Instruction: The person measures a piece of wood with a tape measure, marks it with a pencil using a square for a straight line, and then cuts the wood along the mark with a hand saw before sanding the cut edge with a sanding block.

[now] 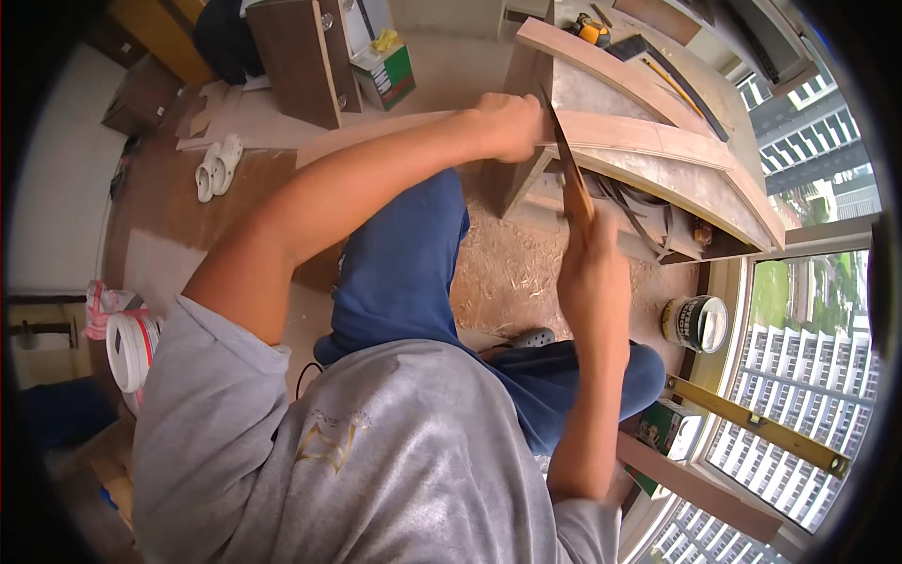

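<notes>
Sawing in progress: the right hand [594,258] is gripping a saw [567,158]; the left hand [510,127] is closing over a board [644,139] lying across the tabletop [580,92]. Severing is apparently remaining; cut depth is hidden.

A wooden-handled saw [572,169] crosses a pale wooden board [625,133].

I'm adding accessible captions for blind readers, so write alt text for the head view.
A person's right hand holds a saw, its blade at a pale wooden board on a workbench; the left hand is on the board beside the blade. Wood shavings litter the floor, and windows at right show high-rise buildings.
</notes>
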The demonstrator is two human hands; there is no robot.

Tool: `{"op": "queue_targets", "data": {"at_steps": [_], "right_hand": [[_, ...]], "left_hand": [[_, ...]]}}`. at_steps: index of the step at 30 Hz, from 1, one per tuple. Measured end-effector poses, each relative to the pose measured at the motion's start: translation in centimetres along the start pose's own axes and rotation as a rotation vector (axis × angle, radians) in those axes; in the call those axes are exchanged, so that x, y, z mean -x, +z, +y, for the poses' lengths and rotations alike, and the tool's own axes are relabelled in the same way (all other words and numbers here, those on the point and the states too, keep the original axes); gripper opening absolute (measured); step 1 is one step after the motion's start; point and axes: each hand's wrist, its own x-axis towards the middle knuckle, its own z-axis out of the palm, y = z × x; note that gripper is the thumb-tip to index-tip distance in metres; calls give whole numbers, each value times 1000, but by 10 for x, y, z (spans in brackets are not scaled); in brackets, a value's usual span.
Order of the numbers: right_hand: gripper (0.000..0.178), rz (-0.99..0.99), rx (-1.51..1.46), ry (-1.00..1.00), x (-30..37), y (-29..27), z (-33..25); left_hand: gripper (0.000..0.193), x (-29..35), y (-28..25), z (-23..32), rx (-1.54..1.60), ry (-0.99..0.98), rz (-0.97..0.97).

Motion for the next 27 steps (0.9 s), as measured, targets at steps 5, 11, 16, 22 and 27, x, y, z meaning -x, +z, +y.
{"op": "queue_targets", "data": {"at_steps": [5, 11, 16, 22, 27], "right_hand": [[30, -17, 3, 89, 92, -31, 17], [18, 58, 67, -104, -55, 12, 5], [19, 0, -12, -39, -33, 3, -1], [30, -13, -16, 119, 95, -29, 21], [17, 3, 46, -12, -31, 9, 12]], "left_hand": [[44, 1, -8, 7, 2, 4, -12], [39, -8, 1, 11, -34, 56, 51], [40, 0, 0, 5, -4, 23, 20], [39, 5, -11, 9, 11, 13, -13], [39, 1, -2, 12, -21, 36, 7]]}}
